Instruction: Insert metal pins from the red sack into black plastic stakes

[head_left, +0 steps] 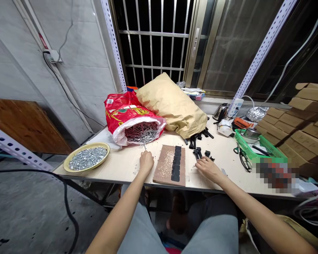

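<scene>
My left hand (146,161) is closed on a thin silvery screw-like rod (145,145) that sticks up past the fingers, in front of the open red bag. Reddish and silvery long, thin metal pieces (141,132) fill the bag's mouth. On the right, my right hand (208,169) has its fingers curled at a small group of black plastic parts (198,152), seemingly gripping one; its fingertips are partly hidden. Between the hands lies a brown board (161,171) with pale crumbs on it. A row of black, flat pieces (176,164) runs along the board's right half.
A yellow dish (106,146) of small silvery metal pieces stands at the left edge. Behind are the red bag (119,114) and a large tan sack (172,102), with more black parts (193,141) beside it. Scissors (244,160), a green basket (275,157) and stacked cartons (304,141) occupy the right.
</scene>
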The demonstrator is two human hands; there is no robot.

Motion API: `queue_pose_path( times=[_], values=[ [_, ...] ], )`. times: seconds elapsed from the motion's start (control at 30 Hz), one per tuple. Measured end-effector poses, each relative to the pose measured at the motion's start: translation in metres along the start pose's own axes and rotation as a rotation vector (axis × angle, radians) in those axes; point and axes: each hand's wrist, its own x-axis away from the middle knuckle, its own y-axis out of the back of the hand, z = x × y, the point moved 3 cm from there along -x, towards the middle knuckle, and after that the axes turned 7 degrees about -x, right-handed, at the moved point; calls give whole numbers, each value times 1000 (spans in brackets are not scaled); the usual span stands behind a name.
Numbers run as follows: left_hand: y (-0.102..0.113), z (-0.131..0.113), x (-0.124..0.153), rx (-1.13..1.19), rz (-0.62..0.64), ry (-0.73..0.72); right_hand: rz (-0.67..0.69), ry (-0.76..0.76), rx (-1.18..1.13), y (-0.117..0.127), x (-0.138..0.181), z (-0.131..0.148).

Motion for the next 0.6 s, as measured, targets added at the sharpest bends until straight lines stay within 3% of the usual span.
queue_pose_path(
  times=[0.23,0.5,0.6],
  values=[
    [-5,0,-2,47,-18,26,-184,-45,-191,25,-25,19],
    [10,10,10,258,-90,89,-153,-203,-421,19,-60,53],
    [16,4,21,535,-84,138,-142,-239,-468,20,-79,69]
  ],
)
